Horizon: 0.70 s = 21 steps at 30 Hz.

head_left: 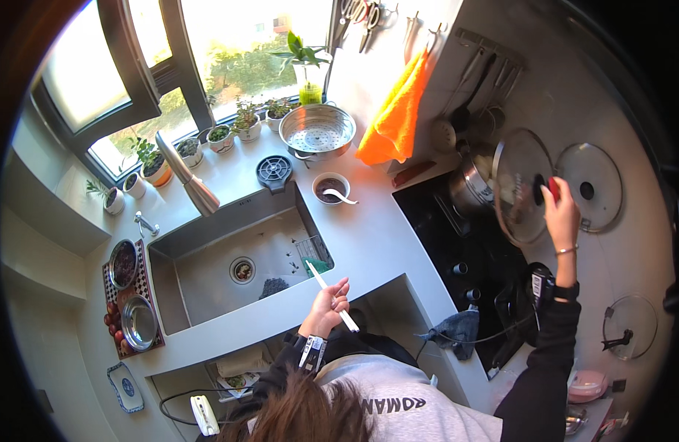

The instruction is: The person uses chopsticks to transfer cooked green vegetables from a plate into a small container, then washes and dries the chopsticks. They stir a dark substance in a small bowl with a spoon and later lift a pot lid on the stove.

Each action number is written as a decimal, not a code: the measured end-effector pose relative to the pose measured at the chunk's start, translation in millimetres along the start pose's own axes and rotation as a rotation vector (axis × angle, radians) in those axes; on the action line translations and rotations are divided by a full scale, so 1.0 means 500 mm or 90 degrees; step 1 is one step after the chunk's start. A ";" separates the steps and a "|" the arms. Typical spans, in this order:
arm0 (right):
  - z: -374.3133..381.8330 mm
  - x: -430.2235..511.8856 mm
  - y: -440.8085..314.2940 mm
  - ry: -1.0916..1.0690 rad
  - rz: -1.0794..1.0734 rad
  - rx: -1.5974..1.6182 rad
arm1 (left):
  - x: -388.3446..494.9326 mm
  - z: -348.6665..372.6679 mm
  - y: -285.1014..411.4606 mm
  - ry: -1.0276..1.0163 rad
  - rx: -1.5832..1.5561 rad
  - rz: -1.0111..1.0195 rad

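Observation:
My right hand (563, 215) grips the knob of a clear glass pot lid (520, 171); something red shows at the fingers. Tilted on edge, the lid covers part of a steel pot (471, 187) on the black cooktop (428, 215). Pale pieces show at the pot's mouth, their kind unclear. Whether the lid's rim touches the pot, I cannot tell. Over the counter's front edge, my left hand (325, 309) holds white chopsticks (318, 274) with their tips towards the sink (206, 276). A bowl of dark food (324, 184) with a white spoon (339, 196) stands between sink and cooktop.
A steel steamer basket (317, 132) sits by the window, beside potted plants (248, 126). An orange towel (394, 116) hangs near the cooktop. More glass lids (602, 177) are by the right wall. A blue cloth (455, 331) drapes over the counter edge. Steel bowls (139, 323) stand left.

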State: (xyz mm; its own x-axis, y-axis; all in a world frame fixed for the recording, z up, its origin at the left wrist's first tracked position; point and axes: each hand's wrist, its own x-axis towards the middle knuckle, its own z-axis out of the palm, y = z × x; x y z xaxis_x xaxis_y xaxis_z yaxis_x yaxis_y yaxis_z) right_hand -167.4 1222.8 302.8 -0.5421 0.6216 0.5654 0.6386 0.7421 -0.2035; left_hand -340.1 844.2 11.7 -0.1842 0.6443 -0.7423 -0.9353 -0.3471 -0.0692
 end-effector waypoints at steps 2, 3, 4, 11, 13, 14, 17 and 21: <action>0.031 0.039 -0.106 0.027 -0.114 0.037 | -0.011 -0.009 0.009 -0.007 -0.027 0.022; 0.052 0.059 -0.152 0.052 -0.183 0.052 | -0.012 -0.012 0.013 -0.008 -0.029 0.028; 0.076 0.080 -0.195 0.030 -0.192 0.084 | -0.019 -0.016 0.017 -0.019 -0.033 0.038; 0.317 0.207 -0.430 -0.090 -0.350 0.225 | -0.066 -0.056 0.044 -0.072 -0.112 0.153; 0.392 0.236 -0.475 -0.172 -0.373 0.296 | -0.079 -0.071 0.052 -0.072 -0.153 0.195; 0.429 0.250 -0.497 -0.180 -0.405 0.297 | -0.086 -0.077 0.055 -0.066 -0.166 0.217; 0.538 0.277 -0.555 -0.240 -0.456 0.213 | -0.092 -0.086 0.065 -0.036 -0.206 0.258; 0.662 0.294 -0.615 -0.330 -0.460 0.244 | -0.092 -0.076 0.074 -0.027 -0.234 0.301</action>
State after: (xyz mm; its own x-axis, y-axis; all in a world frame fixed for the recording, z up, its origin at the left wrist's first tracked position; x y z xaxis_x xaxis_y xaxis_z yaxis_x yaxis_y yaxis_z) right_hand -623.9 1168.9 184.0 -0.9663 -0.0509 0.2522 -0.1143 0.9631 -0.2437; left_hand -354.8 775.8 18.2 -0.5740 0.3859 -0.7222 -0.5845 -0.8108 0.0312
